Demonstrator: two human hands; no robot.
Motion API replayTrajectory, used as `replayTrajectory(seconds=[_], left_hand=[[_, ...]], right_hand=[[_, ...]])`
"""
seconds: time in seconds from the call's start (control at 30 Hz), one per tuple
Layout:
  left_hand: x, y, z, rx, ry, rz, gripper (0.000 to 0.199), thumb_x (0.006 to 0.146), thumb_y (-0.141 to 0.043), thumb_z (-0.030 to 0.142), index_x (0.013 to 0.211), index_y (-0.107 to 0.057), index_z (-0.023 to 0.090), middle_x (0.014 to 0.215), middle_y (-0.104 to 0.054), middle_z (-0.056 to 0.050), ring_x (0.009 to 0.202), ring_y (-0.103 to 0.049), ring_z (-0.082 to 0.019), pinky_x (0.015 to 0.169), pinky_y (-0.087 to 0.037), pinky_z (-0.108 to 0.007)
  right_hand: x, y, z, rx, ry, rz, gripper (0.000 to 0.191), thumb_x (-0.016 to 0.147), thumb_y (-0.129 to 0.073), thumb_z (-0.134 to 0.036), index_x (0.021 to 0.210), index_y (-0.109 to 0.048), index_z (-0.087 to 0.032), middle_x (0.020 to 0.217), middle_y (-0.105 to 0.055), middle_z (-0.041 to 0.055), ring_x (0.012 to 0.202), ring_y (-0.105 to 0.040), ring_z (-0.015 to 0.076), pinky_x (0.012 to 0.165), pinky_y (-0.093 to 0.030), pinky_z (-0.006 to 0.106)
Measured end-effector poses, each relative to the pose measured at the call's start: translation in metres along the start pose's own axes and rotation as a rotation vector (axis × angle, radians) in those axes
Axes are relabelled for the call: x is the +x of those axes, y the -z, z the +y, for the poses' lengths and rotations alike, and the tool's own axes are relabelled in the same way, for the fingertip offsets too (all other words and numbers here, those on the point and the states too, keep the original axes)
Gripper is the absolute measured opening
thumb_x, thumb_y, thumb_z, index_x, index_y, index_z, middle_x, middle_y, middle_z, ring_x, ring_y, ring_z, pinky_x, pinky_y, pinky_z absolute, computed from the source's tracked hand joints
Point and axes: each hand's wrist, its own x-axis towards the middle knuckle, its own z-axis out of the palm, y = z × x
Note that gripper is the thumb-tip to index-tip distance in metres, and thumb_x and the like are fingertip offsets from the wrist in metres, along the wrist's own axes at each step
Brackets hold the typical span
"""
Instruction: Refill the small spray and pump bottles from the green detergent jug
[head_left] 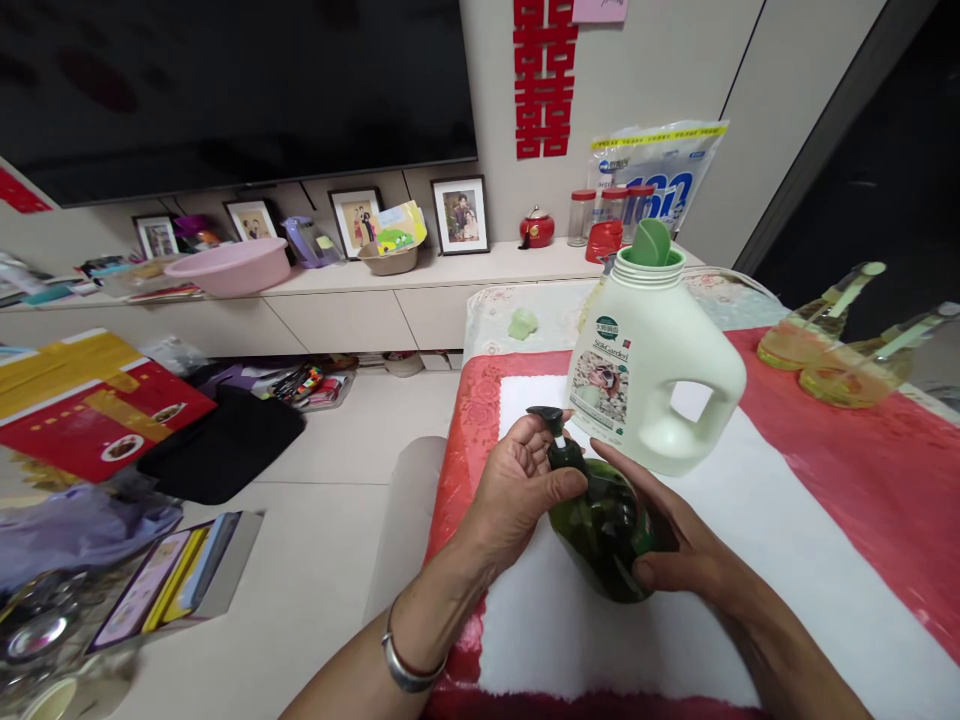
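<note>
A dark green pump bottle [600,525] is held tilted over the white cloth [585,650]. My left hand [517,485], with a bracelet on its wrist, is closed round the bottle's neck, just under the black pump head [551,418]. My right hand [675,540] grips the bottle's body from the right, thumb on the near side. Right behind the bottle stands a large pale green jug [652,350] with a handle and a label. Its mouth holds a green scoop-shaped piece [651,243]. A small light green object [523,323] lies on the table behind, left of the jug.
Two clear bottles of yellowish liquid [802,335] stand on the red tablecloth [832,440] at the right. Along the wall, a low cabinet [345,310] carries photo frames, a pink basin [229,267] and jars. Boxes and bags lie on the floor at the left.
</note>
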Motion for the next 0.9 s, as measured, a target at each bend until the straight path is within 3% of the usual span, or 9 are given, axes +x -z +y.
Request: replayTrajectory(seconds=[0.13, 0.33, 0.53, 0.73, 0.9], left_hand=[[-0.004, 0.004, 0.000, -0.010, 0.045, -0.085, 0.069, 0.068, -0.094, 0.027, 0.130, -0.065, 0.022, 0.112, -0.075, -0.006, 0.105, -0.070, -0.022, 0.093, -0.051, -0.032], [-0.007, 0.009, 0.002, -0.032, 0.043, -0.135, 0.050, 0.084, -0.082, 0.030, 0.130, -0.067, 0.019, 0.112, -0.079, -0.012, 0.106, -0.073, -0.023, 0.096, -0.049, -0.033], [0.003, 0.008, 0.011, -0.017, -0.071, 0.016, 0.039, 0.079, -0.086, 0.031, 0.114, -0.074, 0.018, 0.105, -0.080, -0.009, 0.104, -0.074, -0.022, 0.104, -0.048, -0.035], [0.021, 0.014, 0.044, -0.102, -0.166, 0.091, 0.032, 0.079, -0.085, 0.024, 0.108, -0.075, 0.017, 0.109, -0.079, -0.007, 0.084, -0.073, -0.016, 0.086, -0.057, -0.030], [0.043, 0.031, 0.073, -0.144, -0.315, 0.231, 0.016, 0.085, -0.078, 0.020, 0.100, -0.074, 0.016, 0.104, -0.078, -0.005, 0.082, -0.071, -0.012, 0.084, -0.057, -0.026]], right_hand=[[0.001, -0.001, 0.000, 0.006, 0.022, 0.006, 0.107, 0.078, -0.088, -0.041, 0.164, -0.025, -0.030, 0.165, -0.016, 0.0060, 0.155, -0.017, 0.0285, 0.128, -0.027, 0.041], [0.001, 0.000, 0.001, 0.014, 0.026, 0.005, 0.105, 0.079, -0.087, -0.041, 0.164, -0.026, -0.031, 0.165, -0.018, 0.0053, 0.154, -0.019, 0.0286, 0.128, -0.028, 0.041], [0.001, 0.001, 0.000, -0.044, 0.005, 0.021, 0.105, 0.078, -0.087, -0.042, 0.164, -0.027, -0.032, 0.164, -0.022, 0.0041, 0.154, -0.020, 0.0273, 0.128, -0.027, 0.040], [0.000, 0.002, 0.000, -0.089, -0.044, 0.034, 0.111, 0.075, -0.087, -0.048, 0.165, -0.025, -0.028, 0.162, -0.026, 0.0072, 0.152, -0.025, 0.0305, 0.129, -0.023, 0.044], [-0.001, 0.003, 0.002, -0.105, -0.085, -0.010, 0.108, 0.074, -0.087, -0.049, 0.163, -0.030, -0.028, 0.160, -0.031, 0.0083, 0.148, -0.033, 0.0317, 0.128, -0.024, 0.046]])
